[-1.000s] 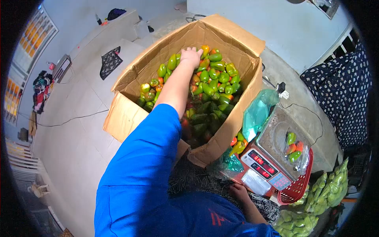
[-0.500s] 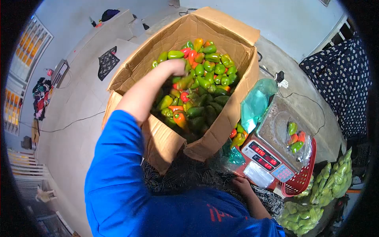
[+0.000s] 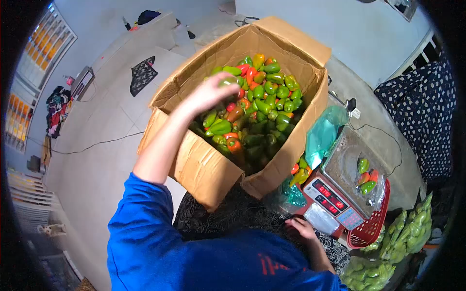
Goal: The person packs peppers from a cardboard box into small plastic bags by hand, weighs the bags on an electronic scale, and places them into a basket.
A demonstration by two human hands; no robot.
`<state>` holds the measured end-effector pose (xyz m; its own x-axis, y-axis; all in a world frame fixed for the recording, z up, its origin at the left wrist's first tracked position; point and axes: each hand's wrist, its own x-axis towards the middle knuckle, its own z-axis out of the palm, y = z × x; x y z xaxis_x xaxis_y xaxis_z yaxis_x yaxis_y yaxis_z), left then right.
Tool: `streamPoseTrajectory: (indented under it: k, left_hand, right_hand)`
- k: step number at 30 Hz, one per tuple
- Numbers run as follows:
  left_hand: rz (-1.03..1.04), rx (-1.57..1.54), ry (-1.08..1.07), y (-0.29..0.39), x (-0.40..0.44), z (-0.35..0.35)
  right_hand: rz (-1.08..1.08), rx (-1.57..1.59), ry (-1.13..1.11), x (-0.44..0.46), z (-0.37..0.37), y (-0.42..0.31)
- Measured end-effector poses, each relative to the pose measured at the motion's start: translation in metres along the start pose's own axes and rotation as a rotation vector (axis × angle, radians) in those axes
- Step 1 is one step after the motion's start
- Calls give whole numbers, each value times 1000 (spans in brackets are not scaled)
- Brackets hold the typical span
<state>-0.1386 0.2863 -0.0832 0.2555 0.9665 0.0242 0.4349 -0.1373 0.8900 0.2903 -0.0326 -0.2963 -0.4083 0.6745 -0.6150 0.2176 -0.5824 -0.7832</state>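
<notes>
A cardboard box holds many green, red and orange peppers. Over the left part of the pile is my left hand, blurred, its fingers curled round a green pepper. My right hand rests on the dark patterned cloth over my lap, beside the scale, with loosely bent fingers apart and nothing seen in them. A scale with a lit red display stands right of the box. On its metal plate lies a clear bag with a few green and red peppers.
Green plastic bagging and more peppers lie between box and scale. A red basket sits under the scale's right side. Bags of green produce are at the lower right. A cable crosses the floor at left.
My left hand has come back from the far side of the box toward its left side and lifted a little. More red peppers show on the pile. My right hand has stayed on my lap.
</notes>
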Motion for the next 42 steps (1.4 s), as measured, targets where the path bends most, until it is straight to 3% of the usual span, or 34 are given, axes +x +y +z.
streamPoseTrajectory:
  k: [3, 5, 8, 9, 11, 13, 15, 16, 17, 21, 23, 25, 28, 31, 33, 34, 37, 42]
  left_hand:
    - [540, 76, -254, 42, -42, 86]
    - [216, 224, -664, 116, -90, 113]
    - [500, 264, -702, 121, -108, 147]
    - [538, 257, -623, 118, -105, 149]
    - [600, 246, -469, 102, -94, 142]
    - [769, 248, -140, 80, -78, 129]
    - [331, 74, -69, 51, -66, 129]
    - [96, -101, -65, 46, -60, 130]
    - [0, -300, -90, 42, -52, 127]
    - [79, -227, -56, 31, -38, 133]
    - [118, -208, -55, 24, -38, 136]
    - [101, -144, -93, 22, -37, 132]
    - [74, -186, -86, 22, -34, 132]
    - [24, -240, -88, 26, -36, 132]
    - [11, -266, -111, 29, -37, 132]
    - [16, -284, -104, 28, -37, 133]
    - [32, -296, -87, 29, -36, 132]
    - [44, -277, -93, 23, -35, 131]
  right_hand:
    - [-103, 753, -151, -17, 26, -81]
    - [-143, 1006, -116, -29, 47, -134]
    - [-131, 1190, -208, -38, 52, -133]
    - [-101, 1206, -205, -41, 53, -123]
    - [-90, 1042, -288, -39, 46, -83]
    - [-114, 823, -82, -58, 45, -127]
    - [-210, 362, 360, -64, 27, -163]
    - [-384, -49, 580, -58, 5, -163]
    - [-542, -478, 792, -50, -18, -162]
    - [-559, -875, 1185, -34, -74, -187]
    - [-528, -1127, 1156, -21, -101, -181]
    - [-343, -1370, 1044, -6, -117, -157]
    - [-449, -1249, 1094, -16, -103, -174]
    - [-711, -1226, 1405, -76, -89, -219]
    - [-1208, -733, 1575, -111, -82, -239]
    - [-1116, -961, 1784, -140, -78, -246]
    - [-1139, -946, 2006, -178, -69, -253]
    - [-1185, -934, 2010, -184, -54, -254]
